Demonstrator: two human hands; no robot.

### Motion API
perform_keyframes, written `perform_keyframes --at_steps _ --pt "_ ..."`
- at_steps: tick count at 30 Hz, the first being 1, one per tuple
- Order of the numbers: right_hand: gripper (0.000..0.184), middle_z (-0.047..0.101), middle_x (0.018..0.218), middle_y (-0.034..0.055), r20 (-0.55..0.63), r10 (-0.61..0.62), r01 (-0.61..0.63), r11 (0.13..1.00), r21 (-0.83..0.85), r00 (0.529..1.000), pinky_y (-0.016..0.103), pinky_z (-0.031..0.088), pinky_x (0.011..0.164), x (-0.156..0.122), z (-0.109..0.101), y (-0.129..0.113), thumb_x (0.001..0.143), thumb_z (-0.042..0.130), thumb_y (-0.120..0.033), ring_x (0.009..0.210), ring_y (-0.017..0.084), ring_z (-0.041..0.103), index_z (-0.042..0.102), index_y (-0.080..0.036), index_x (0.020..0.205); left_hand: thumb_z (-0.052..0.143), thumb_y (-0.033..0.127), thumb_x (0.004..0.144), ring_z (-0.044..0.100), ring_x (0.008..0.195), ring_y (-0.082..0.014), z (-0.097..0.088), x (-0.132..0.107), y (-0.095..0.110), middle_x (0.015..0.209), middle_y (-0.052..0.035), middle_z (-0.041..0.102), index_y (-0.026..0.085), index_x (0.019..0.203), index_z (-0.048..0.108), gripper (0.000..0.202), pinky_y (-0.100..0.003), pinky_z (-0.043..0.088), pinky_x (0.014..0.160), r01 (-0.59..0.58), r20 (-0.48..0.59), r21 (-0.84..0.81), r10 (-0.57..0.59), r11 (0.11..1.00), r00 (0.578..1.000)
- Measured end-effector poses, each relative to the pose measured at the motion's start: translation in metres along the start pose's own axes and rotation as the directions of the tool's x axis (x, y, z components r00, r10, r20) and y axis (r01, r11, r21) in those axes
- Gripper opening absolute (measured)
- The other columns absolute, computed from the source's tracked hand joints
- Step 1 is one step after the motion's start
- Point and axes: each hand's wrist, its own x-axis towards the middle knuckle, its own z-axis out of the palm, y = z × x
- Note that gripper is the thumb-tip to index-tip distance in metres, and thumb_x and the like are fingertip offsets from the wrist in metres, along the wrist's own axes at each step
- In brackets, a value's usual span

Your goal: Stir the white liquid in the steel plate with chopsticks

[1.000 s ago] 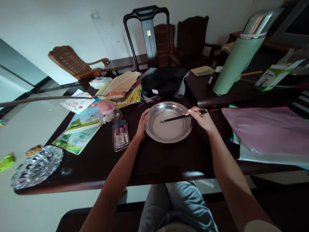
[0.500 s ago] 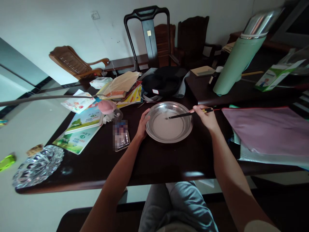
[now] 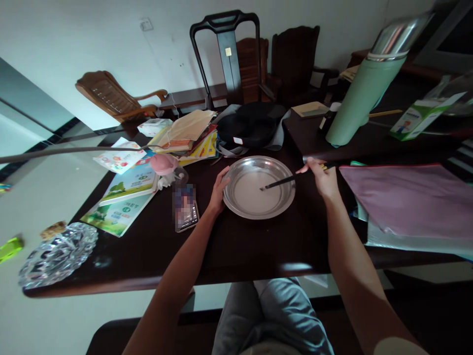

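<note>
A round metal plate [image 3: 254, 209] sits on the dark wooden table [image 3: 236, 246] in front of me. My left hand [image 3: 219, 191] rests against the plate's left rim, fingers curled on its edge. My right hand [image 3: 322, 176] is closed on a pair of dark chopsticks [image 3: 283, 182] just past the plate's right rim. The chopsticks slant down to the left and their tips touch the plate's flat bottom near its middle.
A phone [image 3: 185, 207] lies left of the plate, with books [image 3: 127, 190], a pink toy [image 3: 164, 163] and a black bag [image 3: 249, 127] beyond. A green thermos [image 3: 364, 91] and a purple folder [image 3: 410, 199] are at the right. A glass ashtray [image 3: 55, 254] sits far left.
My right hand has drawn back to the right, off the plate's rim, and the chopstick tips have slid rightward and dipped onto the plate's bottom. My left hand has stayed put.
</note>
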Motion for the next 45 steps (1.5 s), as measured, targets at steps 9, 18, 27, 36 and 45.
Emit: perform_keyframes --at_steps 9,18,27,36,45 --pt "0.055 0.081 0.076 0.0041 0.156 -0.052 0.061 0.997 -0.049 0.986 0.044 0.06 0.088 -0.002 0.006 -0.003 0.081 0.071 -0.082 0.082 0.028 0.078 0.076 -0.028 0.069 0.084 0.057 0.079 0.064 0.134 -0.0345 -0.001 0.0 -0.001 0.149 -0.0079 0.067 0.029 0.135 0.069 0.065 -0.05 0.051 0.114 0.003 0.021 -0.01 -0.002 1.0 1.0" --pt "0.055 0.079 0.071 0.0036 0.231 0.004 0.0 1.0 -0.019 0.973 0.044 0.06 0.086 -0.005 0.009 -0.005 0.081 0.072 -0.082 0.081 0.028 0.078 0.074 -0.029 0.065 0.085 0.058 0.078 0.062 0.137 -0.0353 -0.001 0.0 0.0 0.152 -0.0066 0.066 0.03 0.132 0.071 0.062 -0.05 0.05 0.115 -0.004 0.006 -0.005 0.004 1.0 1.0" --pt "0.06 0.073 0.061 0.0032 0.07 -0.002 0.002 1.0 0.004 0.998 0.043 0.06 0.082 -0.001 0.0 -0.001 0.085 0.068 -0.081 0.068 0.025 0.074 0.068 -0.028 0.057 0.085 0.056 0.078 0.061 0.138 -0.0369 0.0 0.0 0.0 0.151 -0.0076 0.066 0.03 0.133 0.071 0.063 -0.051 0.05 0.115 0.006 0.003 -0.008 -0.006 1.0 1.0" --pt "0.054 0.08 0.074 0.0036 0.083 -0.061 0.065 0.997 -0.038 0.995 0.043 0.06 0.086 -0.001 0.003 0.003 0.086 0.07 -0.078 0.077 0.027 0.077 0.077 -0.027 0.07 0.085 0.059 0.076 0.063 0.135 -0.0363 0.0 0.0 0.001 0.15 -0.0086 0.067 0.028 0.134 0.069 0.068 -0.049 0.051 0.114 0.003 0.007 -0.003 -0.003 1.0 1.0" --pt "0.054 0.083 0.081 0.004 0.256 -0.039 0.05 0.998 -0.036 0.966 0.042 0.059 0.086 -0.005 0.01 -0.003 0.083 0.072 -0.08 0.085 0.027 0.078 0.076 -0.028 0.069 0.083 0.059 0.079 0.061 0.138 -0.0367 -0.001 0.001 -0.001 0.151 -0.0094 0.065 0.027 0.134 0.07 0.065 -0.05 0.049 0.115 -0.031 0.011 0.018 0.031 0.999 0.999"
